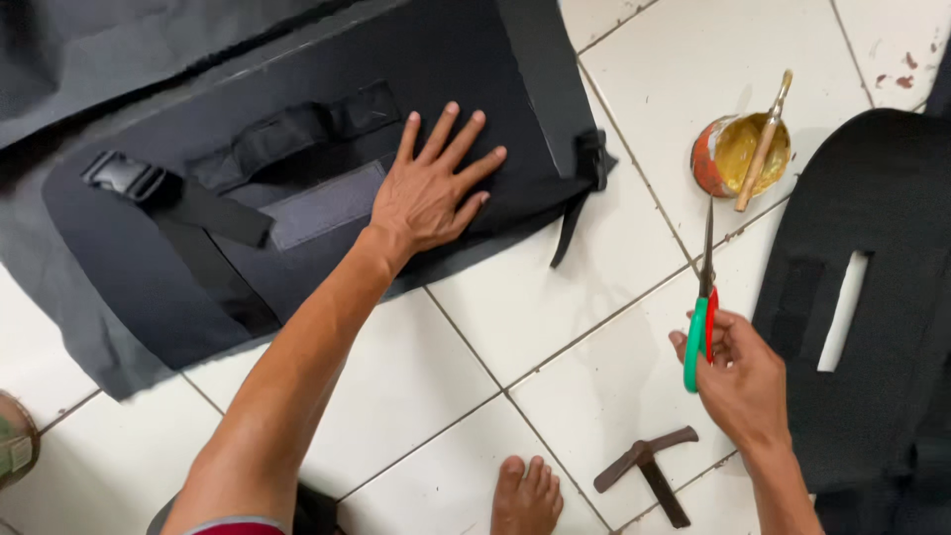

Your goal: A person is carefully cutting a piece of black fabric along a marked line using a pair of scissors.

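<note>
- Left hand, centre of frame: grip open, fingers spread, palm flat on the black fabric panel lying on the tiled floor at upper left.
- Right hand, lower right: grip closed around scissors with green and red handles, blades pointing up.
- Glue tin with brush, upper right.
- Hammer, bottom right.

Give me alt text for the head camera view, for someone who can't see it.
Left hand lies flat on a black fabric panel on the white tiled floor; right hand holds green-and-red-handled scissors, near a glue tin.
</note>
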